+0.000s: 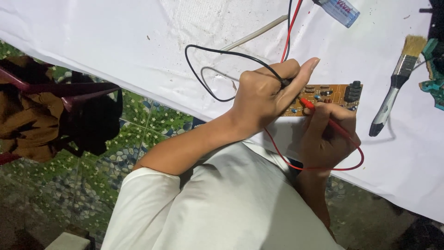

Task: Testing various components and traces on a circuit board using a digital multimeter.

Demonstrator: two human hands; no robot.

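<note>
Pressing red probe [309, 103] tip up-left onto circuit board [334, 93], right hand [329, 134]

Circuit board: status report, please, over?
Left hand holds black probe; right hand holds red probe. Both tips on brown circuit board. Nothing blocking.

a brown circuit board [330, 97] lies flat, red probe [307, 103] and black probe [286, 83] touching it.

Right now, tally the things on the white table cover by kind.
Circuit board: 1
Test probes, black and red: 2
Paintbrush: 1
Clear bottle: 1
White rod: 1
Total: 6
</note>
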